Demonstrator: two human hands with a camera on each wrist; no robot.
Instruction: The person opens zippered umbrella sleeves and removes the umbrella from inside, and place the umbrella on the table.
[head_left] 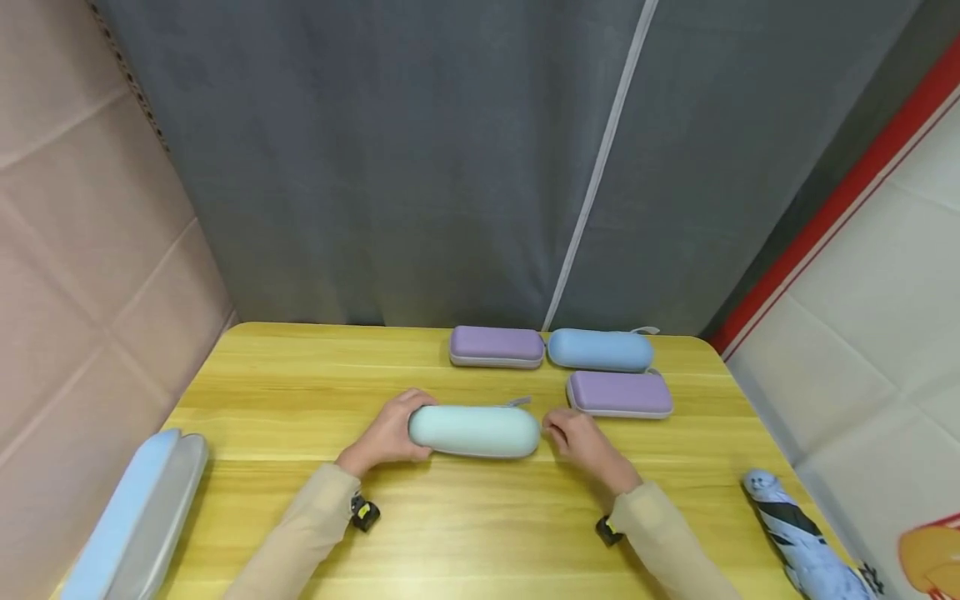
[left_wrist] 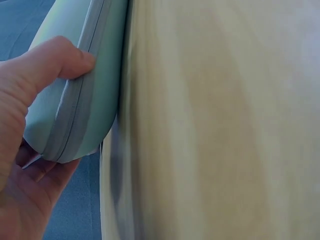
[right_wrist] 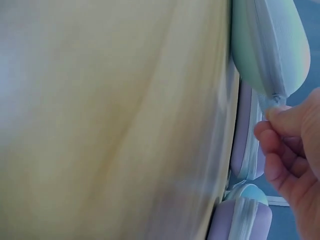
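Note:
A mint-green zippered case [head_left: 474, 432] with rounded ends lies lengthwise on the wooden table. My left hand [head_left: 393, 429] grips its left end; in the left wrist view the thumb presses by the zipper seam [left_wrist: 75, 102] and the other fingers reach round the far side. At the opposite end my right hand [head_left: 581, 442] pinches the zipper pull [right_wrist: 272, 101] between thumb and forefinger, its other fingers curled. The seam looks closed where it shows. A grey strap loop [head_left: 519, 401] sticks out behind the case.
Behind stand a purple case [head_left: 497, 346], a blue case [head_left: 600, 349] and another purple case [head_left: 621, 393], the last close to my right hand. A larger blue-and-grey case [head_left: 142, 517] lies at the left edge, a folded umbrella [head_left: 806, 542] at the right. A grey curtain [head_left: 390, 167] hangs beyond the table.

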